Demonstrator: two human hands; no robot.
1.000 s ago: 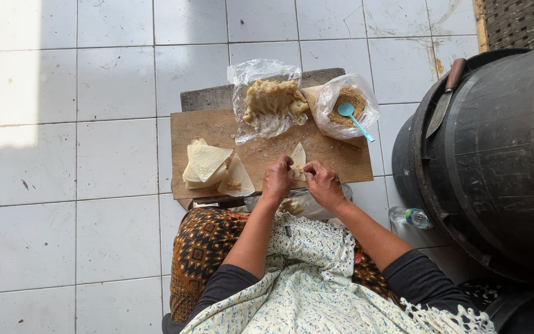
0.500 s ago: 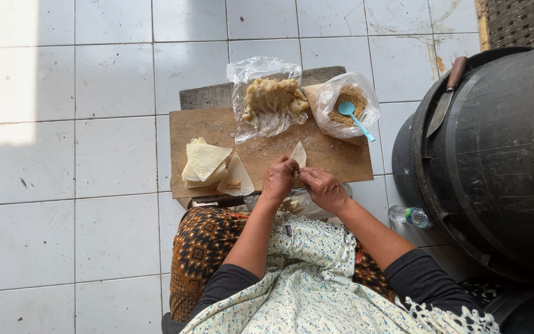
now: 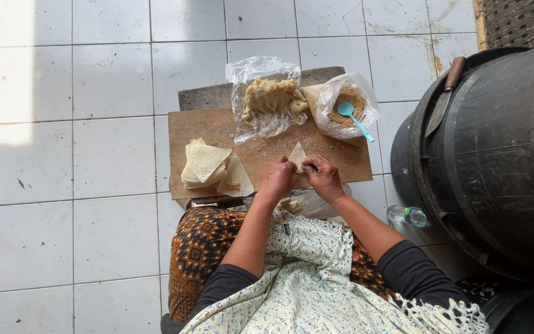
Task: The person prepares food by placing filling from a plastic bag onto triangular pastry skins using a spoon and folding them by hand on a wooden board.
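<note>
Both hands meet over the near edge of the wooden board (image 3: pixel 261 154), and the pale triangular wrapper (image 3: pixel 297 154) stands between them. The left hand (image 3: pixel 277 179) lies just to the wrapper's left, fingers curled and closed on its lower left edge. The right hand (image 3: pixel 324 176) lies just to its right, fingers bent inward and pinching the lower right edge. The wrapper's pointed tip rises past the fingertips on the far side, away from the person's body, so its long axis runs from the hands outward across the board. Neither hand is clearly nearer: the 2 grip it from opposite sides, roughly level with each other. How the folded base sits under the fingers cannot be made out, since the knuckles hide it.

To the left of the left hand, well apart from it, a stack of flat wrappers (image 3: pixel 205 164) rests on the board, with 1 opened sheet (image 3: pixel 237 180) holding a small dab of filling beside it. Beyond the hands, on the far part of the board, a clear plastic bag of pale dough-like lumps (image 3: pixel 270 102) lies ahead of the left hand. A second bag of brown crumbly filling (image 3: pixel 348 102), with a blue spoon (image 3: pixel 353 117) resting in it, lies ahead of the right hand. Farther right stands a large black barrel (image 3: pixel 495 154), a knife (image 3: pixel 445 93) lying on its rim, and a small plastic bottle (image 3: pixel 408 215) lies on the tiles at its foot.
</note>
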